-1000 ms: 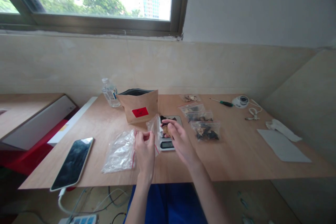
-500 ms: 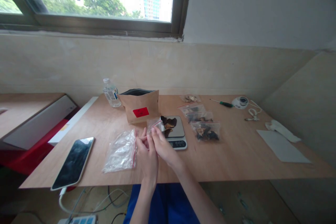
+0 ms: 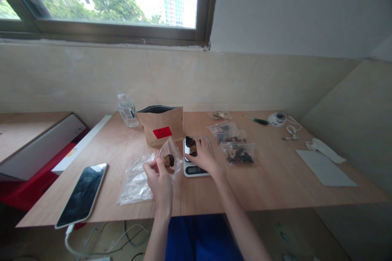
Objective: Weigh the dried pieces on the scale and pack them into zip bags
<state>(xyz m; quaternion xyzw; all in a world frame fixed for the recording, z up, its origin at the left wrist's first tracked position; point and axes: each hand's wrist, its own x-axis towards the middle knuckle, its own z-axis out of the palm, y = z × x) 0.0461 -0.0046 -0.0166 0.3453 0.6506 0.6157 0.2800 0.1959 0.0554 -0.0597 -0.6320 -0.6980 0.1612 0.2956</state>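
Observation:
My left hand (image 3: 159,175) pinches a small clear zip bag (image 3: 169,153) and holds it up; dark dried pieces sit inside it. My right hand (image 3: 202,155) reaches over the small digital scale (image 3: 196,169), its fingers curled on the dark dried pieces (image 3: 190,142) lying on the pan. A brown paper pouch (image 3: 161,129) with a red label stands open just behind the scale. A pile of empty clear bags (image 3: 136,179) lies left of my left hand.
Several filled zip bags (image 3: 234,147) lie right of the scale. A phone (image 3: 81,193) rests at the table's front left, a water bottle (image 3: 126,110) at the back. A screwdriver (image 3: 255,120), a round white device (image 3: 277,118), a grey sheet (image 3: 324,167) sit right.
My hands have parted: the right one went from the bag's mouth back to the scale pan. The bag in my left hand now has dark pieces in it.

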